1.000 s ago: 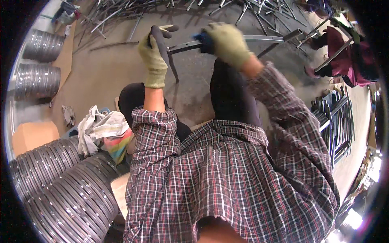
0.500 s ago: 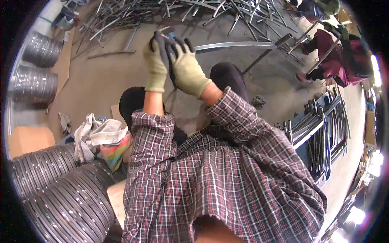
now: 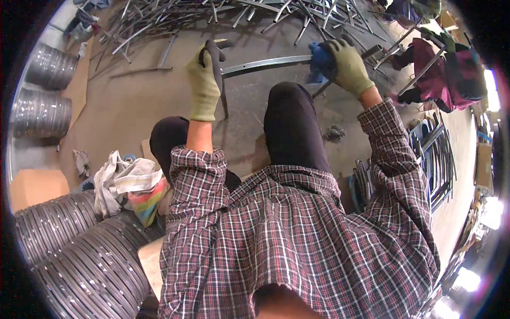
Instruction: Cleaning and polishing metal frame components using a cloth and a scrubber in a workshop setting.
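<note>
A curved grey metal bar [image 3: 265, 64] spans the space between my two gloved hands, beyond my knees. My left hand [image 3: 205, 74], in a cream glove with dark fingertips, is closed around the bar's left end. A short pale tip pokes out past its fingers. My right hand [image 3: 346, 65], gloved alike, presses a bunched blue cloth [image 3: 320, 63] around the bar farther right. The fingers' far side is hidden there. Just past the right hand shows the open end of a dark round tube [image 3: 373, 51]. A thin dark rod [image 3: 224, 98] slants down below the left hand.
Loose metal tubes [image 3: 234, 13] lie heaped on the far floor. Coiled dark bundles [image 3: 95, 260] stand at left, beside a whitish rag [image 3: 127, 173]. Stacked bent tubes [image 3: 438, 159] are at right. Another person in maroon clothing [image 3: 425, 69] is at far right.
My right hand has moved right along the bar with the blue cloth, away from my left hand. My left hand stays nearly where it was. My right knee shows more fully.
</note>
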A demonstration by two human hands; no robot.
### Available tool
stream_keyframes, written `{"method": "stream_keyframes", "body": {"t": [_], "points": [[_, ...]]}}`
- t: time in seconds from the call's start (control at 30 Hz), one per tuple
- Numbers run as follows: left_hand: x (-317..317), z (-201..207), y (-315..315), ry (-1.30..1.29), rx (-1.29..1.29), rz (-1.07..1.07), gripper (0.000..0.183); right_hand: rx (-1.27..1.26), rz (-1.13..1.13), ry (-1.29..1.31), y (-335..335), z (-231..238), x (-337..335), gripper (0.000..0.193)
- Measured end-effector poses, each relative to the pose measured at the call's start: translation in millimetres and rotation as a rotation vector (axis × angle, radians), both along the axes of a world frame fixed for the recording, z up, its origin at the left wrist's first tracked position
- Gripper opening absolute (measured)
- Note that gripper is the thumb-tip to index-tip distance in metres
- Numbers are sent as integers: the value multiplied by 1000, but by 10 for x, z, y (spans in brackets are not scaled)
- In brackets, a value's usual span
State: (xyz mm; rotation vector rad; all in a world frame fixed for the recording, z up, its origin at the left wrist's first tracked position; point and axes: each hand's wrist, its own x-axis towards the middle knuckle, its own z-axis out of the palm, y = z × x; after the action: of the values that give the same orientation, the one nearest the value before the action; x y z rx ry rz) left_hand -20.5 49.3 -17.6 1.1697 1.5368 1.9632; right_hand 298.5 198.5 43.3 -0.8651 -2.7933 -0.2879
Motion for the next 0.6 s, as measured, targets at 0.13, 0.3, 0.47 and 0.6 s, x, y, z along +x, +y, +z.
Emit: {"method": "stream_keyframes", "body": {"t": [0.13, 0.3, 0.47, 0.6], "points": [[7, 56, -16, -45, -22, -30, 41, 82, -98, 67, -59, -69, 104, 44], [9, 68, -115, -122, -36, -62, 47, 161, -138, -100, -26, 36, 188, 28], [8, 121, -68, 16, -14, 10, 47, 121, -173, -482, 432, 124, 388, 22], [3, 102, -119, 43, -32, 53, 48, 89, -42, -555, 431, 72, 307, 17]]}}
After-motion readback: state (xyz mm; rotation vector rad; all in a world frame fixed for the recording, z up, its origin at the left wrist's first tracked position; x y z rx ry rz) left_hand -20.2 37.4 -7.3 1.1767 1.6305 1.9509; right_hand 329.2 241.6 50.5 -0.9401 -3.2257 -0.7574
